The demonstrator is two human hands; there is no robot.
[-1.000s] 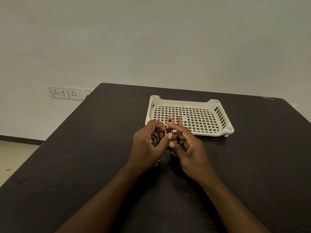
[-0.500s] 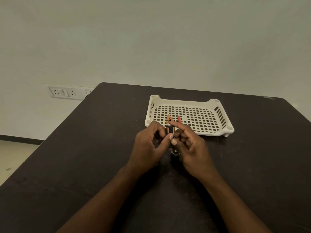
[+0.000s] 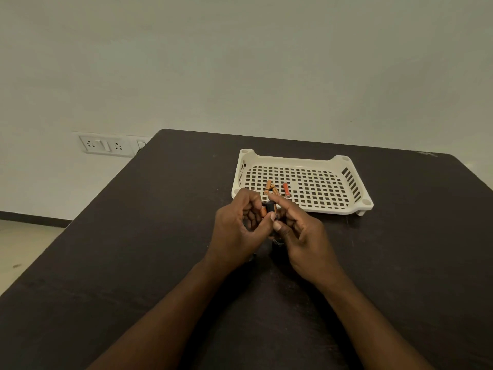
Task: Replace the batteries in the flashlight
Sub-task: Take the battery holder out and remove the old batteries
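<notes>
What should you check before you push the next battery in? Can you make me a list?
1. Battery holder held by both hands: ok, the left hand and the right hand pinch it between their fingertips.
2. A battery already in the holder: ok, an orange one shows at its left side.
3. Plus and minus ends the right way round: cannot tell, too small.
4. Spare batteries close by: ok, three loose batteries lie in the white tray.
5. Which loose ones are new: cannot tell.
6. Flashlight body within reach: cannot tell, only a dark part peeks out between the hands.
</notes>
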